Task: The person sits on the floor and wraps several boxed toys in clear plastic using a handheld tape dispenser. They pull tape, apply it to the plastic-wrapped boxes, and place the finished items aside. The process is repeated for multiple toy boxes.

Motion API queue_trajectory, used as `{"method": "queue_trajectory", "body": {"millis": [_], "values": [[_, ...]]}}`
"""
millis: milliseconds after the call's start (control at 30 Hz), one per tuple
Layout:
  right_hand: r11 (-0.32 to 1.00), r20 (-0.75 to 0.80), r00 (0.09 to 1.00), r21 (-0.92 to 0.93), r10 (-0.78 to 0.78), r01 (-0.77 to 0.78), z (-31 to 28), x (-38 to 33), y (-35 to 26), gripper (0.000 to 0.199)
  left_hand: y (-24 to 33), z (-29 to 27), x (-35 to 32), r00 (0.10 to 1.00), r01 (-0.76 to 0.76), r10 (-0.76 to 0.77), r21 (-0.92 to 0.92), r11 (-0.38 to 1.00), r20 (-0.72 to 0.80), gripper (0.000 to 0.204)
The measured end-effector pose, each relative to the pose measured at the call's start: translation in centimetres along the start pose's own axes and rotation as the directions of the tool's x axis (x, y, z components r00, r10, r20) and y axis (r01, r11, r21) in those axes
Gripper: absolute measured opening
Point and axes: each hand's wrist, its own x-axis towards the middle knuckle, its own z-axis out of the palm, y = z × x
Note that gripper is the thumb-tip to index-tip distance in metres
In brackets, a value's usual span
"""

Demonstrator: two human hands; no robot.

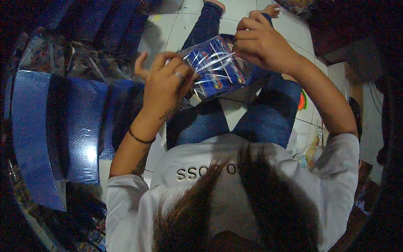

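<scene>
A clear plastic package with blue printed packs inside lies between my hands, above my thighs. Bright reflections streak its shiny wrap. My left hand, with a ring and a dark wristband, is closed on the package's left edge; its little finger sticks out. My right hand has its fingers bent and pinched at the upper right edge of the package. Its fingertips are partly hidden, and so is the bit of plastic between them.
Large blue glossy panels stand on the left, with clear plastic-wrapped goods behind them. My jeans-clad legs are spread on white floor tiles. An orange and green round object lies beside my right thigh.
</scene>
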Motion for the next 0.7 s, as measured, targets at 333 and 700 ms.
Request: {"method": "queue_trajectory", "body": {"millis": [333, 700], "values": [[0.998, -0.049, 0.999, 0.054, 0.010, -0.008, -0.7, -0.1, -0.9, 0.028, 2.6, -2.3, 3.6, 1.000, 0.001, -0.001, -0.014, 1.000, -0.010, 0.018], [0.982, -0.236, 0.971, -0.189, -0.026, -0.019, -0.1, 0.3, -3.2, 0.024, 0.0, 2.1, 4.2, 0.869, 0.464, -0.290, -0.456, 0.759, 0.401, 0.018]]}}
